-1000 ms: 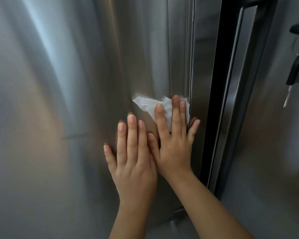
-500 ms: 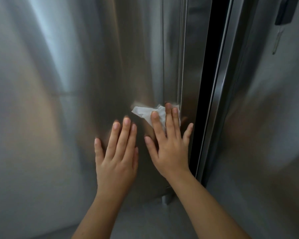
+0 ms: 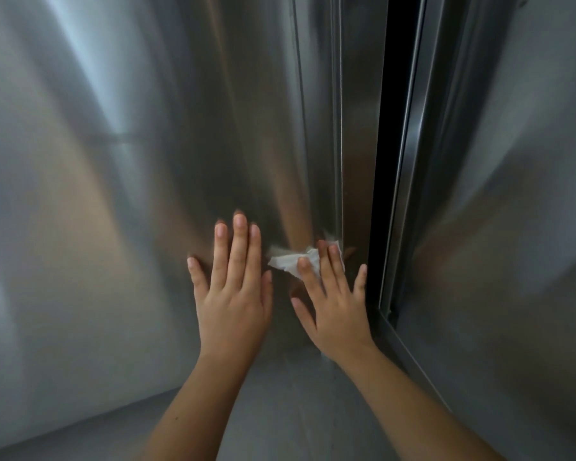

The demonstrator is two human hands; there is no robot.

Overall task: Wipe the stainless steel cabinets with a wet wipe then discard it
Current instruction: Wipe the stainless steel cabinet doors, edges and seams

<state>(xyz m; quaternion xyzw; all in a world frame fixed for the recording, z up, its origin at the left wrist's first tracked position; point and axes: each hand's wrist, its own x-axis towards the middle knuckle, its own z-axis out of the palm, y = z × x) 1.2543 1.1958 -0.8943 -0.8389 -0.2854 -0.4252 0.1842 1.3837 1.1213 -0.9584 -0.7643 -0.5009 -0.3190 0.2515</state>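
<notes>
- The left door point(image 3: 113, 194) of the steel cabinet fills the left and the middle of the view. It is brushed metal with soft, blurred reflections, and a thin vertical seam runs near its right edge.
- The right door point(image 3: 512, 227) takes the right side. It is the same grey metal, with a bright strip along its left edge.
- A black gap point(image 3: 389, 128) runs vertically between the two doors, from the top down to the level of the hands.
- The left hand point(image 3: 233, 301) lies flat on the left door, low in the middle. Its fingers point(image 3: 238, 247) are straight and point up, with the little finger spread a little to the left. It holds nothing.
- The right hand point(image 3: 333, 311) lies just beside it on the same door, apart from it and close to the gap. Its fingers point(image 3: 308, 277) are straight and spread, and three fingertips press on the wipe. The little finger is near the edge of the door.
- The wipe point(image 3: 286, 262) is white and crumpled. It lies against the left door, between the two hands, partly under the right fingertips. Its free corner points to the left thumb; I cannot tell if they touch.
</notes>
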